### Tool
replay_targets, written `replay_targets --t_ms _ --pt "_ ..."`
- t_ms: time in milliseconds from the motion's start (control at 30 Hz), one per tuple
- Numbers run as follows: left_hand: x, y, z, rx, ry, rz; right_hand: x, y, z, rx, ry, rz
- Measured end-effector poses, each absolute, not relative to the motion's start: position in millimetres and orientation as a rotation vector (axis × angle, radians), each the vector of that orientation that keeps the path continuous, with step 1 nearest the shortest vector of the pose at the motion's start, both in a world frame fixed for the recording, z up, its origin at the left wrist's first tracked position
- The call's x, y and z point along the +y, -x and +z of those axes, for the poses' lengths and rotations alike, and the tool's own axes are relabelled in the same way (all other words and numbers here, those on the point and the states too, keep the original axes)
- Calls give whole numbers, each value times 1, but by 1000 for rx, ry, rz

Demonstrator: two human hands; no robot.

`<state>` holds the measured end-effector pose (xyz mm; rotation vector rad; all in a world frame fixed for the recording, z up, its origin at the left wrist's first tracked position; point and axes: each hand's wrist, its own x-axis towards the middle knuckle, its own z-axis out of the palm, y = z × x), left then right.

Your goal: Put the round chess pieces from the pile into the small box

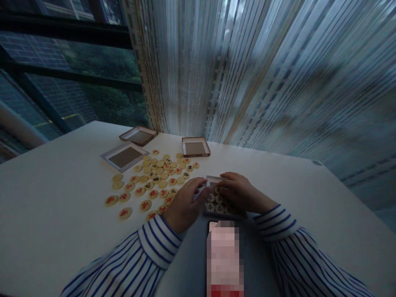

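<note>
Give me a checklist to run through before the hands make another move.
1. Box resting on the table: ok.
2. Left hand at the box's left side: ok.
3. Visible discs in the box marked side up: ok.
4. Right part of the box in clear view: not ok, the right hand covers much of it.
5. Disc gripped in the right hand's fingers: cannot tell, they are shadowed and partly hidden.
6. Loose discs all marked side up: not ok, several look blank.

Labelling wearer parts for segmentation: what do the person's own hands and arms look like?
Left hand and right hand: bare, no gloves. Both sleeves are long, white with dark blue stripes, with striped cuffs.
</note>
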<state>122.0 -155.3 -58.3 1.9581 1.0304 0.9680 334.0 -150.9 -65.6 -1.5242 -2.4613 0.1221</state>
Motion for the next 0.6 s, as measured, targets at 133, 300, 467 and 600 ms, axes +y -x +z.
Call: replay_targets --t_ms 133,300,467,600 --pt "-156 -122 -56 1039 -1977 985 -151 -335 -64 -2461 1531 99" --pt "-154 -120 -55 1111 -1996 1040 -150 -338 -54 -2260 1531 35" --pt "-151 -115 -51 1231 -1816 1238 -151 -335 -40 -2020 1490 -19" --pt "-147 -106 -43 1323 -1606 1439 -154 -330 -34 -1937 1453 -37"
